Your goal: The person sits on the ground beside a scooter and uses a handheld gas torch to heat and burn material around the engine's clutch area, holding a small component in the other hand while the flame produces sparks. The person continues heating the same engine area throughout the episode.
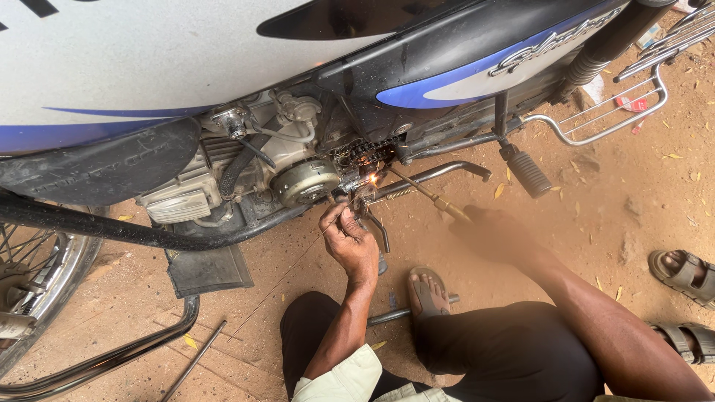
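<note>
A motorcycle (149, 67) with a white and blue tank stands over bare earth, its engine (246, 167) exposed. My left hand (350, 242) pinches a thin filler wire (275, 286) just below the round engine cover (304, 182); the wire trails down to the left. My right hand (495, 234), blurred, grips a brass torch (428, 195) whose tip points at the chain sprocket area. A small orange flame (373, 179) burns there, beside the chain (366, 151). Both hands are within a hand's width of the flame.
A black guard bar (112, 231) crosses below the engine, and a footpeg (529, 173) juts out on the right. My sandalled foot (428, 290) rests by a steel rod (387, 316). Another person's sandalled feet (681, 272) stand at the right. The spoked front wheel (30, 275) is at left.
</note>
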Available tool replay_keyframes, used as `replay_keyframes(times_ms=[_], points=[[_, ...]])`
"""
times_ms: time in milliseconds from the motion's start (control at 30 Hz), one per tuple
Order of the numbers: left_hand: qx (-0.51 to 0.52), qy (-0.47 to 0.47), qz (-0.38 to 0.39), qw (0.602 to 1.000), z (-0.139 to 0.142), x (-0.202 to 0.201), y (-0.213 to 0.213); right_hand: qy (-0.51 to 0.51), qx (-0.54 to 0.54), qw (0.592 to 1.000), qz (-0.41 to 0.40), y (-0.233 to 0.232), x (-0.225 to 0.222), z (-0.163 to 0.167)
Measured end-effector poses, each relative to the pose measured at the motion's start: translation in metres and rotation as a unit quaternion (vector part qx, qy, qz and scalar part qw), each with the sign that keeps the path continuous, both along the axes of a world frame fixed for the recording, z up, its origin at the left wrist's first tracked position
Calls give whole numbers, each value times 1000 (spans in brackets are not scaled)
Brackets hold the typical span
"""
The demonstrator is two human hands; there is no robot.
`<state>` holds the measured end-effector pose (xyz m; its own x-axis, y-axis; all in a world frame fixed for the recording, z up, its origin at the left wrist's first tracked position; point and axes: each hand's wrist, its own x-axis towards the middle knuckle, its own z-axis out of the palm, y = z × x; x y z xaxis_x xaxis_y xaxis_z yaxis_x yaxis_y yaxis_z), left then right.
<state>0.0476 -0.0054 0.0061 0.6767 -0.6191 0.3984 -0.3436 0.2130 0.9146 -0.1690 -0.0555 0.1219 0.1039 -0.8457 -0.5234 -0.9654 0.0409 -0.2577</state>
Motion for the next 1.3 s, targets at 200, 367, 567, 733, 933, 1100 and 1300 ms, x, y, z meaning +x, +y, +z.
replay_keyframes(times_ms=[200, 367, 567, 733, 933, 1100, 1300], points=[[1, 3, -3, 1000, -1, -1, -1, 7, 16, 1000, -12, 0, -1, 3], [-3, 0, 0, 1000, 0, 0, -1, 17, 6, 1000, 2, 0, 1, 4], [-12, -4, -7, 1000, 0, 1, 0, 12, 4, 1000, 0, 1, 3, 7], [-2, -1, 1, 1000, 0, 0, 0, 16, 17, 1000, -2, 1, 4, 7], [-5, 0, 3, 1000, 1, 0, -1, 9, -4, 1000, 9, 2, 4, 8], [-12, 2, 4, 1000, 2, 1, -1, 13, 6, 1000, -19, 2, 9, 14], [-5, 0, 4, 1000, 1, 0, -1, 18, -3, 1000, -2, 1, 5, 9]])
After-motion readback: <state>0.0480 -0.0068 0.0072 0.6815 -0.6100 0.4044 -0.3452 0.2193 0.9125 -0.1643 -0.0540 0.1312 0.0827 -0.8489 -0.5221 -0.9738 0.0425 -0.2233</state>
